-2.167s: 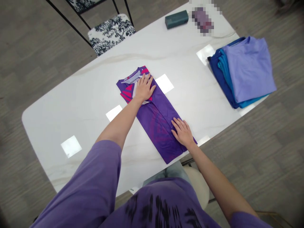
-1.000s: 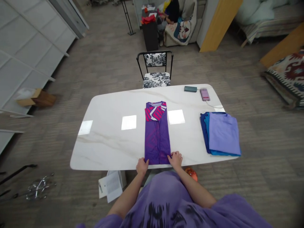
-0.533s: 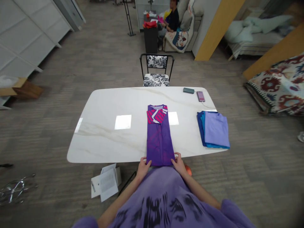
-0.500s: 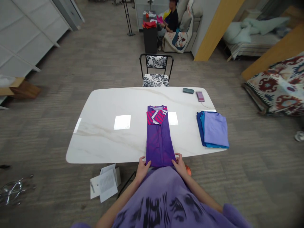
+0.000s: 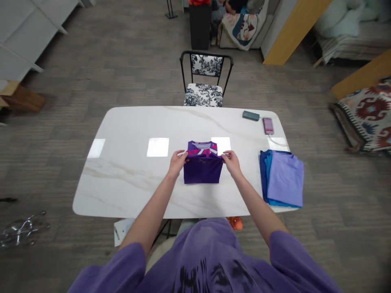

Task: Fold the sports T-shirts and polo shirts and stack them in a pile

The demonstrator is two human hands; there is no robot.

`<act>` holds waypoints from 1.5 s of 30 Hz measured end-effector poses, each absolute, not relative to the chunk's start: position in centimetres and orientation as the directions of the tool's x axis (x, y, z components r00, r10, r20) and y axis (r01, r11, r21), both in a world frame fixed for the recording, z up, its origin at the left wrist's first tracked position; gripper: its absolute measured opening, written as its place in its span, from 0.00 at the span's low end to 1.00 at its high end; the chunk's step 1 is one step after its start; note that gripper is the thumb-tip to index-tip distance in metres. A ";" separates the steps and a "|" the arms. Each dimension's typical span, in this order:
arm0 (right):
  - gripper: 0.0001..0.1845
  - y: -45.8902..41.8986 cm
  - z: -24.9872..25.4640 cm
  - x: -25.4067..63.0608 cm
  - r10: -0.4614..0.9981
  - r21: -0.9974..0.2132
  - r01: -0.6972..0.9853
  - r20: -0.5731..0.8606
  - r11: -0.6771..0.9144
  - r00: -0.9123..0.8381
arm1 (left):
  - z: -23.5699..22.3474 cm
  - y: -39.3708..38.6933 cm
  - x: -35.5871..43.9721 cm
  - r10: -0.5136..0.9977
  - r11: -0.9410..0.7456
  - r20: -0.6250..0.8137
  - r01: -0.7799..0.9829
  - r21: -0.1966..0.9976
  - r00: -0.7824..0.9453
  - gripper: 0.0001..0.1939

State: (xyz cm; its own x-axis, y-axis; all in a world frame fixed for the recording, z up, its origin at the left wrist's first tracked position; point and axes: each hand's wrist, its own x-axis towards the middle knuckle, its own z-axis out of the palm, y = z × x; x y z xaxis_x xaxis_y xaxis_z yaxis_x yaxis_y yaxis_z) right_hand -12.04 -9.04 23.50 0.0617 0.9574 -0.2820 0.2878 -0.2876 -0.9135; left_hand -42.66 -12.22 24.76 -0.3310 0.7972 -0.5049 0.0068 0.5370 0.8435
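Note:
A purple T-shirt (image 5: 203,171) with a pink and white pattern near its collar lies folded on the white marbled table (image 5: 128,191). Its lower half is doubled up over the upper part, leaving the collar showing beyond the fold. My left hand (image 5: 177,162) pinches the left corner of the lifted hem. At the opposite corner, my right hand (image 5: 231,162) grips the hem the same way. To the right sits a stack of folded shirts, lavender (image 5: 286,177) on top with blue ones beneath.
A dark case (image 5: 251,116) and a phone (image 5: 268,126) with a cable lie at the table's far right. Beyond the far edge stands a black-framed patterned chair (image 5: 204,83). A person sits on the sofa behind.
Both hands have carried the shirt's hem from the table's near edge away from me, folding it up toward the collar. The view has tilted further down.

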 end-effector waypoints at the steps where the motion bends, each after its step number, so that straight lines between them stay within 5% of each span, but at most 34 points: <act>1: 0.28 -5.5 22.1 -12.3 0.954 -0.903 0.310 -0.295 -0.296 0.054 | 23.4 -9.0 -42.5 0.786 0.553 -0.512 0.023 0.833 -0.346 0.24; 5: 0.32 3.5 15.6 -13.1 0.946 -0.836 0.464 -0.324 -0.292 0.012 | 17.0 -1.1 -41.5 0.770 0.597 -0.508 0.153 0.788 -0.385 0.25; 10: 0.29 3.4 10.0 -13.8 0.932 -0.732 0.659 -0.338 -0.175 -0.128 | 11.1 -1.6 -40.0 0.858 0.514 -0.417 0.485 0.708 -0.300 0.25; 15: 0.33 2.1 7.7 -13.6 0.919 -0.435 0.897 -0.320 0.073 -0.230 | 8.2 -1.6 -40.6 0.924 0.334 -0.323 0.846 0.416 -0.206 0.28; 19: 0.34 4.2 6.4 -13.4 0.926 -0.363 0.914 -0.375 -0.181 0.034 | 6.4 1.2 -42.3 0.785 0.604 -0.438 0.697 0.386 -0.438 0.37; 23: 0.18 6.0 6.0 -14.3 0.844 -0.385 0.870 -0.532 -0.307 0.063 | 5.8 2.6 -43.3 0.685 0.702 -0.607 0.588 0.401 -0.404 0.24; 28: 0.10 4.4 8.0 -15.0 0.869 -0.547 0.780 -0.496 -0.305 -0.008 | 7.7 0.2 -42.8 0.753 0.656 -0.551 0.484 0.580 -0.360 0.16; 35: 0.15 -4.4 16.1 -13.2 0.954 -0.836 0.503 -0.292 -0.221 -0.066 | 16.0 -8.8 -42.4 0.858 0.496 -0.440 0.205 0.844 -0.267 0.25; 45: 0.16 -26.6 30.0 -4.9 0.995 -0.956 0.278 -0.103 -0.095 -0.016 | 29.6 -27.1 -39.7 0.971 0.238 -0.237 -0.014 0.971 0.030 0.30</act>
State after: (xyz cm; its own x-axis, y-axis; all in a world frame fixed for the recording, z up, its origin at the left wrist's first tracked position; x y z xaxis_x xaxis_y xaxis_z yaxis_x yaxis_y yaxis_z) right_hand -4.90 -26.57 30.03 -0.0156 0.9946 -0.1031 0.2781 -0.0947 -0.9559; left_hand -39.66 -27.11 29.61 0.0301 0.9710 -0.2373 -0.0143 0.2378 0.9712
